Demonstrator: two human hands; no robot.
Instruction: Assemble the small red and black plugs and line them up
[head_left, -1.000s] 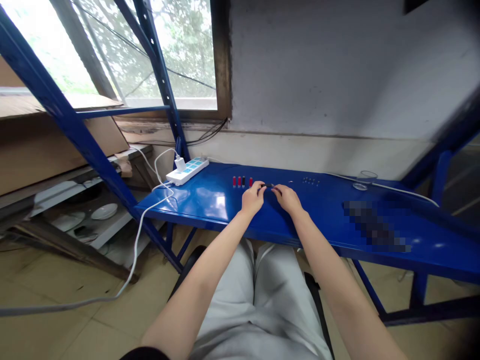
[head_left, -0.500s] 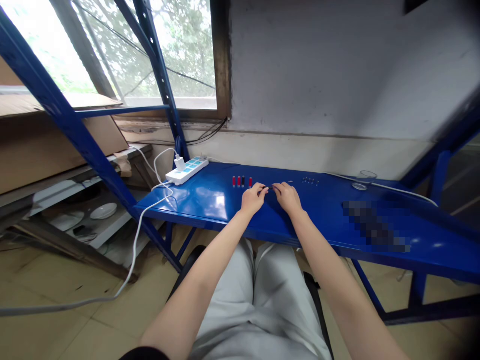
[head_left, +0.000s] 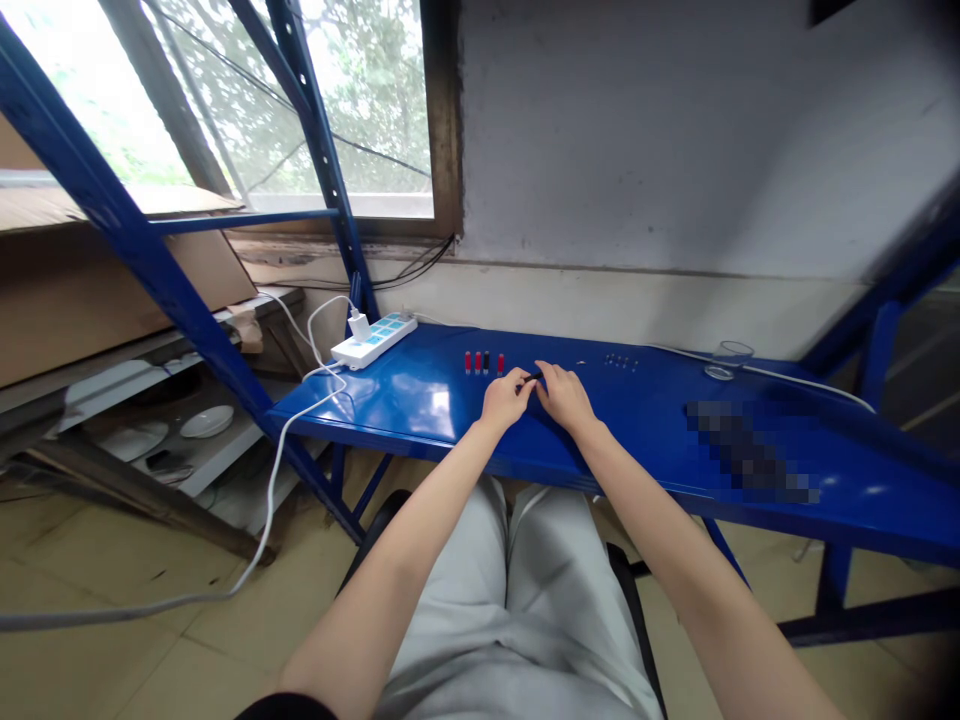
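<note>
Close together over the blue table (head_left: 420,425), my two hands pinch a small dark cylindrical piece (head_left: 532,377) between their fingertips. My left hand (head_left: 506,398) is closed on its left end. My right hand (head_left: 564,395) is closed at its right end; the fingers cover most of it, so its kind cannot be made out. Just beyond my left hand stands a short row of red pieces (head_left: 478,363) with one black piece (head_left: 486,363) among them. Tiny metal parts (head_left: 621,363) lie in rows past my right hand, with a small light bit (head_left: 580,363) nearer to it.
A white power strip (head_left: 375,340) with a plugged-in cord sits at the table's left end. To the right are a clear glass-like object (head_left: 727,360), a white cable (head_left: 810,383) and a blurred-out dark item (head_left: 750,455). Blue metal posts (head_left: 322,150) rise at the left.
My right hand has shifted slightly left, closer to my left hand, and its fingers now reach further over the dark piece. My left hand has hardly moved.
</note>
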